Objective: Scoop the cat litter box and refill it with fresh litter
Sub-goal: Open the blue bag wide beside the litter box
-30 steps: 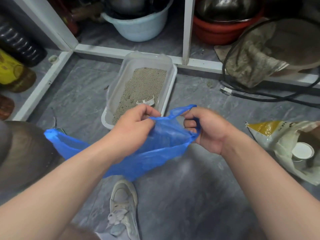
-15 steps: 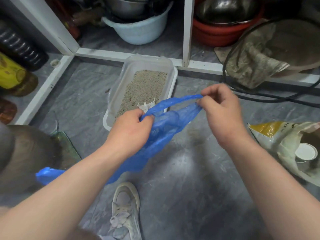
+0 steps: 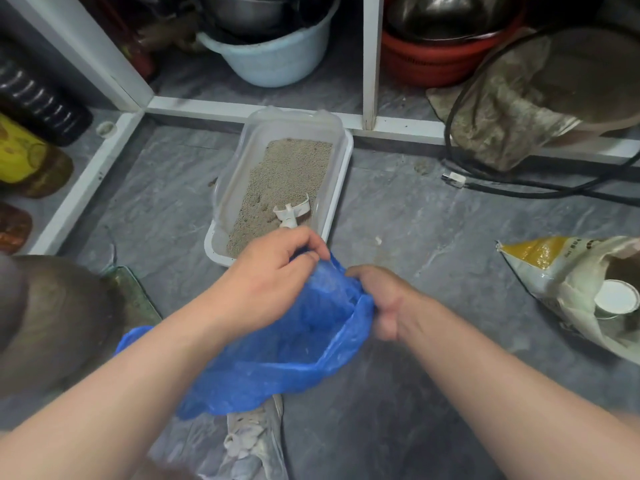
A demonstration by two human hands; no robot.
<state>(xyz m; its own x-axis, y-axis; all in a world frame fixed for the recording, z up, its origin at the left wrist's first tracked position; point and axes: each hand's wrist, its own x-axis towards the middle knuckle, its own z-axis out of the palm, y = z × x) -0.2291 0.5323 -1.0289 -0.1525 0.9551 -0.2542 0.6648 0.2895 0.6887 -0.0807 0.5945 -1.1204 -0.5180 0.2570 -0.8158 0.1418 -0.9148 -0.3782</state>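
Note:
A clear plastic litter box sits on the grey floor, partly filled with grey-brown litter. A white scoop lies in the litter at the near end. In front of the box I hold a blue plastic bag with its mouth spread. My left hand pinches the bag's far rim. My right hand grips the right rim, fingers curled into the plastic. An opened yellow-and-white litter sack lies on the floor at the right, a white cup inside its mouth.
White shelf frame runs behind the box, holding a pale blue basin and a red basin. A black cable trails at the right. Bottles stand on the left. My shoe is below the bag.
My right hand came down and toward me from beside the box, and now grips the bag's right rim. The bag's mouth has spread open between both hands.

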